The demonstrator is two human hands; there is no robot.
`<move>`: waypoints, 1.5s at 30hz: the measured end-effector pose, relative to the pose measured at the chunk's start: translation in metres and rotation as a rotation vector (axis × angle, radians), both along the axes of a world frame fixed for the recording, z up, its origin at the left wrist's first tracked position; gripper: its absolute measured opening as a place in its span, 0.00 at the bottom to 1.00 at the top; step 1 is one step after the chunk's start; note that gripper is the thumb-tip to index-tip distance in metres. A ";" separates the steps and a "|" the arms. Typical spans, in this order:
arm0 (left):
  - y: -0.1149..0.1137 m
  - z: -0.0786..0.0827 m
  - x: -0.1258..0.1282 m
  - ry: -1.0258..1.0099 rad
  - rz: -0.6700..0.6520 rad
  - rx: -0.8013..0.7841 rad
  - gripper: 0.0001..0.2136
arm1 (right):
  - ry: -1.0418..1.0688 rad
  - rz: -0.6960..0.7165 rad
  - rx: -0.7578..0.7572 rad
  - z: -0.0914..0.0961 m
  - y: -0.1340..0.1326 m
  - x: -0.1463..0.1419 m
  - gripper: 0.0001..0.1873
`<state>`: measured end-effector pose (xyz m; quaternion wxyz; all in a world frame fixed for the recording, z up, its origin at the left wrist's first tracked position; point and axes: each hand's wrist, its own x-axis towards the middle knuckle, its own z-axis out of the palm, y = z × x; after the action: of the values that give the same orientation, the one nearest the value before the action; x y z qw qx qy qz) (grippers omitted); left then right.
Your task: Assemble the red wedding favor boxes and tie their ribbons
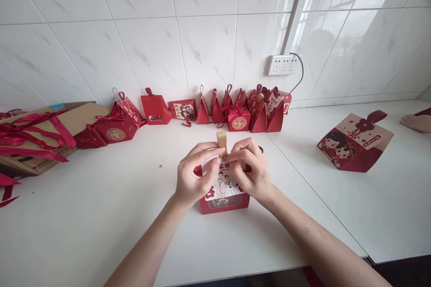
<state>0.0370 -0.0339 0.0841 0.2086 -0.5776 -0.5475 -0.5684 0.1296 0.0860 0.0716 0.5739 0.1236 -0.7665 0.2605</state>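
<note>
A red gift box [225, 208] with a white printed panel of a bride and groom and a clear window stands upright on the white table in front of me. From its top edge rises a gold ribbon [221, 139] folded into a loop. My left hand [198, 174] pinches the ribbon's base between thumb and forefinger, its other fingers behind the box top. Closed beside it, my right hand [251, 168] has its fingertips at the same spot on the ribbon. The fingers partly hide the box's upper edge.
Several red gift boxes [204, 112] line the tiled wall. A cardboard box [43, 161] draped with red ribbons [30, 136] sits at left. A larger gift box [357, 143] stands at right, near another person's hand [415, 122]. A power strip [281, 65] hangs on the wall.
</note>
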 end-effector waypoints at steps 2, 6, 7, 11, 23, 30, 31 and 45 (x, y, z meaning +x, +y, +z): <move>0.000 0.000 0.000 -0.004 0.004 0.001 0.10 | -0.006 0.007 -0.011 0.000 0.000 0.000 0.11; 0.000 0.000 0.001 -0.015 0.010 -0.006 0.10 | -0.040 -0.006 -0.060 0.000 0.001 0.001 0.11; 0.000 0.000 0.001 -0.013 0.007 -0.006 0.10 | -0.046 -0.012 -0.064 0.000 0.001 0.001 0.10; 0.000 0.000 0.001 -0.014 -0.002 0.001 0.10 | -0.049 -0.014 -0.062 -0.001 0.001 0.001 0.10; -0.001 0.000 0.003 -0.035 0.019 -0.014 0.09 | -0.040 -0.051 -0.060 -0.001 0.000 0.001 0.09; -0.001 -0.001 0.003 -0.048 0.038 -0.021 0.09 | -0.038 -0.080 -0.045 -0.003 0.001 -0.001 0.08; -0.001 -0.001 0.003 -0.045 0.037 -0.017 0.09 | -0.039 -0.079 -0.046 -0.004 0.001 -0.001 0.07; -0.001 0.000 0.004 -0.089 0.037 -0.013 0.08 | -0.086 -0.057 -0.109 0.000 -0.002 -0.001 0.05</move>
<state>0.0411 -0.0347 0.0839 0.1911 -0.5429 -0.5705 -0.5859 0.1287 0.0843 0.0717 0.5536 0.0591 -0.7781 0.2908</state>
